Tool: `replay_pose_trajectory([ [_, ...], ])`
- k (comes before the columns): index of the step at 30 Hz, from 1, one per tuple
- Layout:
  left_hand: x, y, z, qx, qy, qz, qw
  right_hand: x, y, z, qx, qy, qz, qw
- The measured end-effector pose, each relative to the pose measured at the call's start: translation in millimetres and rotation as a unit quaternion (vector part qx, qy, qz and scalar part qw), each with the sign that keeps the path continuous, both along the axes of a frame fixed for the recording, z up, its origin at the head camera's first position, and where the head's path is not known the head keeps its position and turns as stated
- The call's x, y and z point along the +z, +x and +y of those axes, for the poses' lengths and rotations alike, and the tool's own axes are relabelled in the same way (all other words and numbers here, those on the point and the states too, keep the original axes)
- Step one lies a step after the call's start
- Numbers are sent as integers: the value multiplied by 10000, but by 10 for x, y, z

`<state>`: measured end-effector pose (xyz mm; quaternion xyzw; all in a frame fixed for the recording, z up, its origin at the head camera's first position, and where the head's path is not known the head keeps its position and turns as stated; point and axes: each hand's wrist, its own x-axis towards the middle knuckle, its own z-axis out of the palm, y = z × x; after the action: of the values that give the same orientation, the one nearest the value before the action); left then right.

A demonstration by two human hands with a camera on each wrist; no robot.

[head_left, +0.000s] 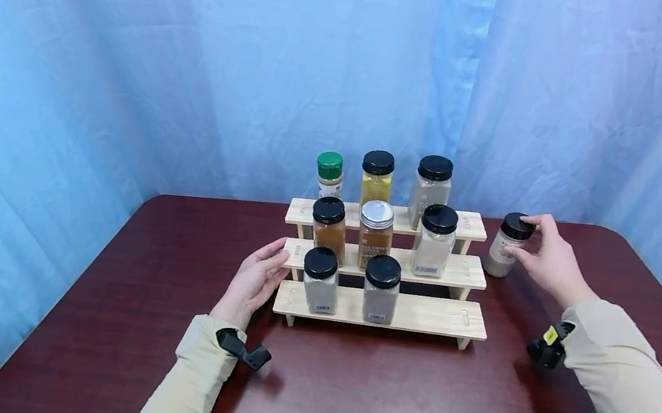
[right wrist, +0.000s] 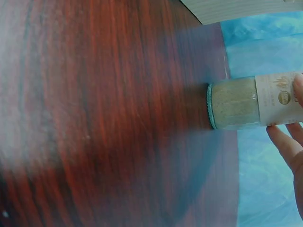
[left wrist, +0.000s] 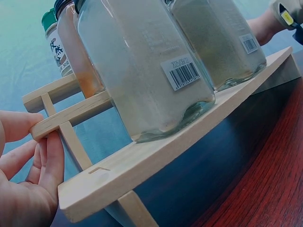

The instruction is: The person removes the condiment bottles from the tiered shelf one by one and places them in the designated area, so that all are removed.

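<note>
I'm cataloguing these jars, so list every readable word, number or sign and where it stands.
"SWEET", perhaps, on the silver-lidded jar; the rest blurred.
Green-capped jar: characters too blurred to read surely.
Barcode labels on the pale jars: print too small.
Jar in the right hand: label too blurred.
Yellow wrist tag: too small.

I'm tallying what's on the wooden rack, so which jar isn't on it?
The black-lidded jar in the right hand, beside the rack; the other eight jars all stand on the rack.

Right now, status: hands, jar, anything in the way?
Left hand grips middle shelf at its left end. Right hand holds black-lidded jar, right of the rack. Nothing visible between that jar and the rack.
</note>
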<state>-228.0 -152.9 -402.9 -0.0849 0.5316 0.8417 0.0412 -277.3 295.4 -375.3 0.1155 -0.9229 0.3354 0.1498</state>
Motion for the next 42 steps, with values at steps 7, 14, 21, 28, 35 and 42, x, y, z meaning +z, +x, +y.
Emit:
replay_pose_trajectory([
  [7,19,0,11,-34,17,47,10000,36,-9,45,156,7,-176,9997],
  [14,29,-22,5,-36,-11,77,10000,57,-30,64,323,106,-150,9993],
  [21,-11,-9,4,0,65,24,10000,150,24,61,331,115,-169,9992],
  [28,-33,-3,-12,44,65,9,10000,337,128,46,210,-229,-95,9995],
  [35,-17,-10,-2,35,25,-4,10000,451,313,40,-147,-407,55,9990],
  [42,-10,-15,8,134,14,-14,9999,484,570,-145,195,-1357,510,9892],
])
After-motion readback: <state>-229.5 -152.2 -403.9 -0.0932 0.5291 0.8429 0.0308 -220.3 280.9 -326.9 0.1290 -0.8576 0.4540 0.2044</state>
